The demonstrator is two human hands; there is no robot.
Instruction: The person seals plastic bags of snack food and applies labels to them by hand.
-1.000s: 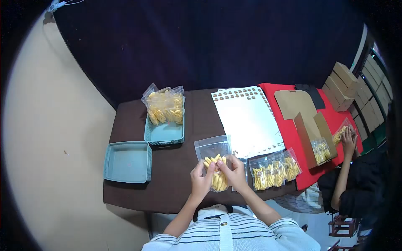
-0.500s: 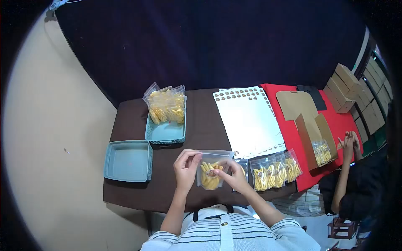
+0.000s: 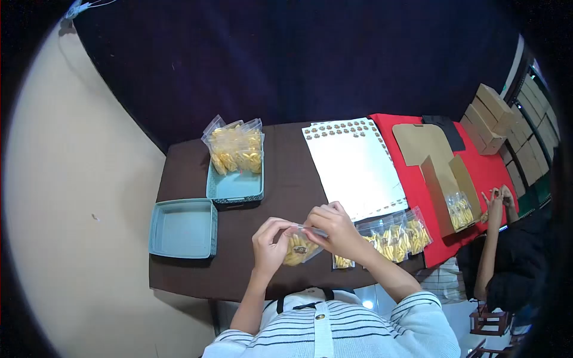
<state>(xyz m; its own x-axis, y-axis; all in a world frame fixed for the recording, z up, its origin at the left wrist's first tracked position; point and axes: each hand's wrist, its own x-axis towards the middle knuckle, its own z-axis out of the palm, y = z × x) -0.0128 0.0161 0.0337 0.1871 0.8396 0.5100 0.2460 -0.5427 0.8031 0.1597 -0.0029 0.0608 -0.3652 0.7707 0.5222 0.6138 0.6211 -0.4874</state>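
Note:
Between my hands hangs a clear zip bag [image 3: 296, 253] of yellow snack pieces, a small round brown sticker on its front. My left hand [image 3: 271, 243] pinches the bag's top edge on the left. With thumb and fingers, my right hand [image 3: 335, 229] grips the same top edge from the right, covering part of it. Just right of the bag, several filled snack bags [image 3: 394, 241] lie in an overlapping row, partly behind my right forearm. Beyond them is a white sticker sheet [image 3: 355, 173] with rows of round brown stickers along its edges.
At left stand an open blue basket [image 3: 183, 256] and another blue basket [image 3: 236, 192] heaped with snack bags [image 3: 236, 146]. On the red cloth [image 3: 412, 197] an open cardboard box [image 3: 439, 197] holds bags. A co-worker's hands [image 3: 496, 201] are beside it; stacked cartons [image 3: 486, 125] stand behind.
My right hand has moved from the bag's sticker up to its top edge, and both hands now pinch that edge close together. The bag hangs tilted.

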